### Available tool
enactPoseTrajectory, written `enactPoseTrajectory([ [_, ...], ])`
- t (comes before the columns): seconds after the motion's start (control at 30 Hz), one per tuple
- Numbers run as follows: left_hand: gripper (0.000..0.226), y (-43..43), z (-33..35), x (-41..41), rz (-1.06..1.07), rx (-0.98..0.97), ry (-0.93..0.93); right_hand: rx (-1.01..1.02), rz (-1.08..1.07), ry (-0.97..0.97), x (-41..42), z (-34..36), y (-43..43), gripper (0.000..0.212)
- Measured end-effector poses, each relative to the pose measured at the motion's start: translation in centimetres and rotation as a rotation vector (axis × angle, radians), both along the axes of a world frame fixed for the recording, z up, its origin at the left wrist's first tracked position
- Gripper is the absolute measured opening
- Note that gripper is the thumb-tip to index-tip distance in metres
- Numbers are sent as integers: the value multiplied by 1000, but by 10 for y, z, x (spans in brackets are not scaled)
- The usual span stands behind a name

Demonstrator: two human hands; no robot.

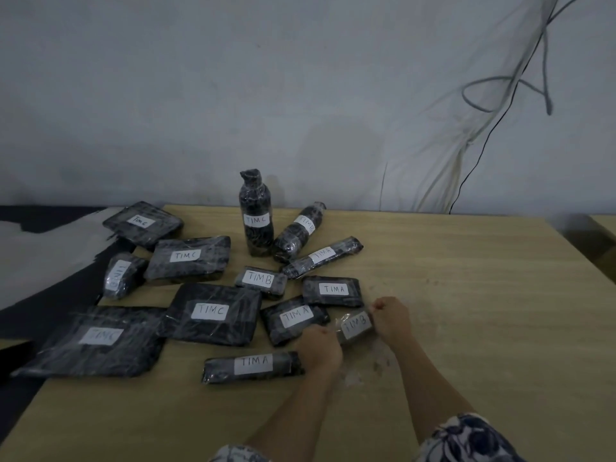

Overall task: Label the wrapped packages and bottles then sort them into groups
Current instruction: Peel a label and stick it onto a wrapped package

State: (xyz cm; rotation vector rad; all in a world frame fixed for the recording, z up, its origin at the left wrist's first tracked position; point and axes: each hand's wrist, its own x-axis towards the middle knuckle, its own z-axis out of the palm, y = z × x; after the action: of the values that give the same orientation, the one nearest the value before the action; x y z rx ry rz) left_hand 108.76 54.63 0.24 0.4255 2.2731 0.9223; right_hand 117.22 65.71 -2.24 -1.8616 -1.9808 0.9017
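Several black plastic-wrapped packages and bottles with white handwritten labels lie on a wooden table (466, 295). My left hand (320, 346) and my right hand (390, 316) grip the two ends of a small package labelled TIM B (356, 325). Around it lie a TIM A package (295, 316), another TIM A package (333, 290) and a long TIM A package (253, 365). An upright bottle labelled TIM C (256, 215) stands at the back, with a lying TIM B bottle (300, 233) and a TIM A bottle (323, 256) beside it.
Large TIM C packages (213, 313) (96, 338) (188, 256) (143, 221) fill the left side, with a small TIM B package (261, 280) in the middle. Cables (493, 95) hang on the wall at the right. The table's left edge runs beside dark flooring.
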Motion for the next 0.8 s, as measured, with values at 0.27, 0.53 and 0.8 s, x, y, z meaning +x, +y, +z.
enactPoseTrajectory([
  [0.27, 21, 1, -3, -11, 59, -29, -49, 51, -114, -12, -4, -17, -16, 24],
  [0.53, 26, 0, 2, -9, 39, -12, -65, 100, -26, -112, -3, -16, -11, 20],
  [0.8, 22, -2, 3, -4, -58, -31, -5, 152, -47, -37, 0, -25, -20, 19],
])
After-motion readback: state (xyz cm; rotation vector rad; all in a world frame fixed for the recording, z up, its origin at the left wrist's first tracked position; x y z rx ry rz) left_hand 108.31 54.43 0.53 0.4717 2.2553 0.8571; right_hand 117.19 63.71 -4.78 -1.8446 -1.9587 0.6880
